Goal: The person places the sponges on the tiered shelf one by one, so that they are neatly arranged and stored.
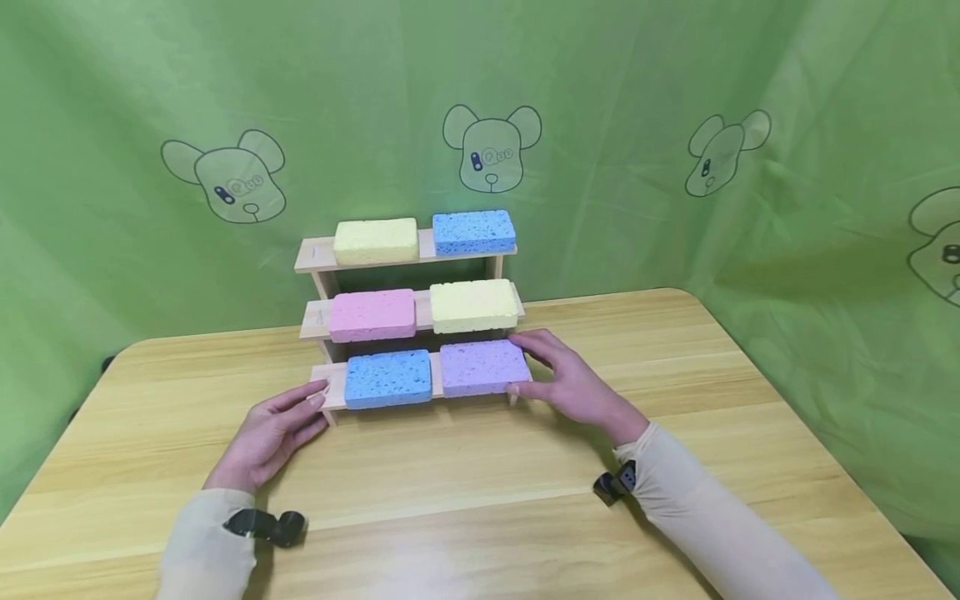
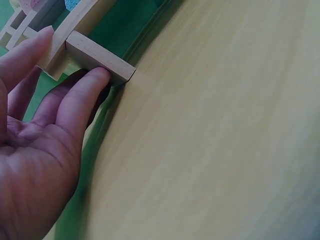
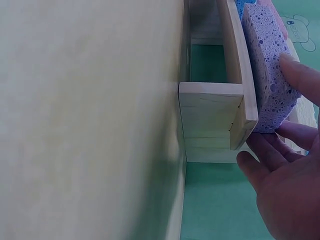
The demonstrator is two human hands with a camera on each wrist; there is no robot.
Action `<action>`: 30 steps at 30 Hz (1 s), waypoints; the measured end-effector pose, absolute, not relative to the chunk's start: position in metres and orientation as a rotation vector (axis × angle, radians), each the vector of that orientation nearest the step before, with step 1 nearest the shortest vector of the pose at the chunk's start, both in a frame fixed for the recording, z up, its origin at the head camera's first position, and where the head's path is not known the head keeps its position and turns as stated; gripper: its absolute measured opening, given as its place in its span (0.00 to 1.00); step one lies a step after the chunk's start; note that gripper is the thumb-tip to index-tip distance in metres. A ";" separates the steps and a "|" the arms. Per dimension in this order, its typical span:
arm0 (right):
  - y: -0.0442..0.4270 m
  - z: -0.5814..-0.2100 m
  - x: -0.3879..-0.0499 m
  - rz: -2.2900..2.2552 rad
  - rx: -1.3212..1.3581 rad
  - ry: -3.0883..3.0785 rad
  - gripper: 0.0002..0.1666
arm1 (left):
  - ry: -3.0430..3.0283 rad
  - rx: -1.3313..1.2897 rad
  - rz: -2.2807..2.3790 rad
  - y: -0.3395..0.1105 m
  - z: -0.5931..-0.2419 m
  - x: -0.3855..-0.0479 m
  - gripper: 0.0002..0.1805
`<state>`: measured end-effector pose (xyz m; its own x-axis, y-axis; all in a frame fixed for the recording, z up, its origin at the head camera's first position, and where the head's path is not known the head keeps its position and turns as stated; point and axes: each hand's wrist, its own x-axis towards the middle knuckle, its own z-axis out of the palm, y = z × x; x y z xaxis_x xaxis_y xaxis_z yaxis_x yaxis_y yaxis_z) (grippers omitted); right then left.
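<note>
A three-step wooden shelf point(image 1: 330, 374) stands on the table with two sponges on each tier. The left hand point(image 1: 272, 432) grips the left end of the lowest tier. In the left wrist view, its thumb lies by the board and its fingers touch the end leg point(image 2: 100, 55). At the other end, the right hand point(image 1: 577, 381) holds the purple sponge point(image 1: 483, 367), thumb at the front edge and a finger at the rear corner. The purple sponge point(image 3: 270, 65) lies flat on the lowest board. Beside it sits a blue sponge point(image 1: 387, 379).
A pink sponge point(image 1: 372, 316) and a yellow sponge point(image 1: 473, 306) lie on the middle tier. The top tier bears another yellow sponge point(image 1: 376, 241) and another blue sponge point(image 1: 473, 232). Green cloth point(image 1: 600, 225) hangs behind the wooden table point(image 1: 480, 517).
</note>
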<state>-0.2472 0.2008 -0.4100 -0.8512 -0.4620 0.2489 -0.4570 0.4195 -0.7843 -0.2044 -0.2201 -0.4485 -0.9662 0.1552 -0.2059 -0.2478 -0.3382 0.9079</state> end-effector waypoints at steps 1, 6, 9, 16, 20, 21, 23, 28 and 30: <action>0.202 -0.414 -0.250 -1.453 -0.858 2.647 0.45 | 1.639 -0.122 2.382 -0.220 -0.448 -0.204 0.12; 0.202 -0.413 -0.249 -1.421 -0.866 2.665 0.45 | 1.638 -0.128 2.381 -0.220 -0.448 -0.204 0.12; 0.202 -0.413 -0.250 -1.421 -0.860 2.666 0.45 | 1.641 -0.131 2.379 -0.220 -0.448 -0.204 0.12; 0.200 -0.413 -0.250 -1.396 -0.832 2.658 0.45 | 1.644 -0.127 2.377 -0.220 -0.448 -0.204 0.12; 0.199 -0.412 -0.250 -1.375 -0.828 2.661 0.45 | 1.640 -0.133 2.377 -0.220 -0.448 -0.204 0.12; 0.199 -0.411 -0.250 -1.374 -0.831 2.658 0.45 | 1.638 -0.136 2.377 -0.220 -0.448 -0.204 0.12; 0.199 -0.412 -0.251 -1.369 -0.837 2.652 0.45 | 1.636 -0.141 2.379 -0.220 -0.448 -0.204 0.12; 0.201 -0.411 -0.253 -1.362 -0.845 2.642 0.46 | 1.641 -0.142 2.374 -0.220 -0.448 -0.204 0.11; 0.203 -0.410 -0.253 -1.370 -0.850 2.632 0.47 | 1.644 -0.143 2.369 -0.220 -0.448 -0.204 0.11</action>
